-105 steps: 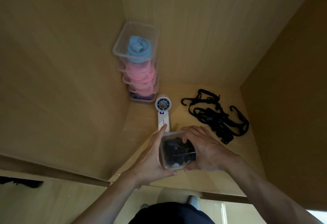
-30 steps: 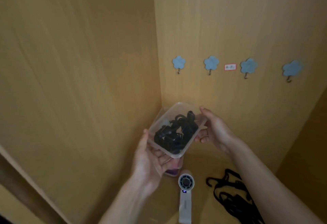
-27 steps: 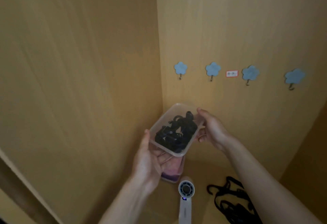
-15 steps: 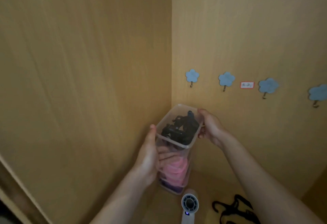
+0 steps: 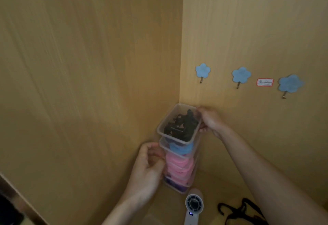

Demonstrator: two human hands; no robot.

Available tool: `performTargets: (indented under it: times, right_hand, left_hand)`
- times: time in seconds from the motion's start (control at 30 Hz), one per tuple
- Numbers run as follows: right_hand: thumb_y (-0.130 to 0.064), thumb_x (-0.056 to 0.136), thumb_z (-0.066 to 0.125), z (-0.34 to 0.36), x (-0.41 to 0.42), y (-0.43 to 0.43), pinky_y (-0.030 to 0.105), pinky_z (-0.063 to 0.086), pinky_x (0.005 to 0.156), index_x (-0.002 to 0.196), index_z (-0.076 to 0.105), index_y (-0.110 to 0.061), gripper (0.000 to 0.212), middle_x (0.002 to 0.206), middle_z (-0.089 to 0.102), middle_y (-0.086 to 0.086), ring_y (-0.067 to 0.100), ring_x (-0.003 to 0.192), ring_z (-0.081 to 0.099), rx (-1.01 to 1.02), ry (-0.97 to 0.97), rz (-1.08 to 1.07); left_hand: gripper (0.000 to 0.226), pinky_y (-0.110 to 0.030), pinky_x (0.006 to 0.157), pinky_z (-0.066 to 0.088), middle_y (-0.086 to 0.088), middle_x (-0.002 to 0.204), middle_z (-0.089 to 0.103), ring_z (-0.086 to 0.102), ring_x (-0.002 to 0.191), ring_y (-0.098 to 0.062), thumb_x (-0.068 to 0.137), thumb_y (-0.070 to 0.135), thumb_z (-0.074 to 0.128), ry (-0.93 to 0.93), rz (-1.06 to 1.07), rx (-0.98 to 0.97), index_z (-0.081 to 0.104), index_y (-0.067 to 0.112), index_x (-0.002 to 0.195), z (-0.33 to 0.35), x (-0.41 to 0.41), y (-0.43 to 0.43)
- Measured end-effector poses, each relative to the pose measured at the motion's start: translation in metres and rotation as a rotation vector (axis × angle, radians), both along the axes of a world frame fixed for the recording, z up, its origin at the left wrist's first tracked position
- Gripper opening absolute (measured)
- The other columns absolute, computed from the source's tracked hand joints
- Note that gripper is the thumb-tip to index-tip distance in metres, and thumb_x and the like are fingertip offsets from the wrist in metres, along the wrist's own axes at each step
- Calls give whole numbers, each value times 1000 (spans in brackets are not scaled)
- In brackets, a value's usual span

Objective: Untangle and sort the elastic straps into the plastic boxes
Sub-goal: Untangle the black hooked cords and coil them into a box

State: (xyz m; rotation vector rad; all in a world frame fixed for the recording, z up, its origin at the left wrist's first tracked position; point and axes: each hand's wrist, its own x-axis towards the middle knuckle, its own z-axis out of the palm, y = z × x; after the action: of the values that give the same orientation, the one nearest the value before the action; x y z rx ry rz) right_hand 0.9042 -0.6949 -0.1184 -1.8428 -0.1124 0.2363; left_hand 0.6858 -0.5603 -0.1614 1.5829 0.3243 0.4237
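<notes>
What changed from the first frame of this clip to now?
The box of black straps went from the shelf floor up onto the stack of boxes in the corner. The right hand holds its far rim; the left hand has dropped to the stack's side. The fan and the loose black straps stayed on the shelf floor.

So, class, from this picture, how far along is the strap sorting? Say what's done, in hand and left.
Done: blue straps, pink straps and purple straps sit boxed in the stack. In hand: the right hand grips the top box, holding black straps, atop the stack; the left hand touches its side. Left: a loose tangle of black straps lies on the shelf by the fan.
</notes>
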Motion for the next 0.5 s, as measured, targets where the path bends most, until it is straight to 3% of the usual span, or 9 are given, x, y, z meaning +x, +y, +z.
performTargets:
  times: [0.17,0.3,0.4,0.5]
  right_hand:
    - [-36,104,42,0,1,-8,30,51,44,94,64,-3,41,70,68,13,19,41,60,5,-16,-22]
    - [-34,103,44,0,-3,-18,37,56,51,105,63,-5,35,91,69,12,25,52,65,48,-21,-23]
    - [-32,101,48,-6,-8,-28,33,52,51,97,63,-10,27,91,65,7,30,61,65,50,-79,-79]
    - [-26,99,51,-19,-18,-36,44,53,66,78,58,-16,25,87,63,8,35,74,66,45,-166,-159]
  left_hand:
    - [45,-35,72,50,17,94,65,62,83,-15,78,5,58,15,-48,118,58,45,100,-1,-3,-2]
    - [45,-26,77,50,14,105,63,60,86,-4,86,3,60,10,-50,297,54,40,111,6,-4,-4]
    - [44,-17,91,43,15,118,53,52,104,5,85,8,61,-50,-16,626,53,32,121,16,-2,-3]
    - [50,-16,105,29,10,131,46,38,125,-5,83,15,63,-146,2,1012,52,21,131,26,10,0]
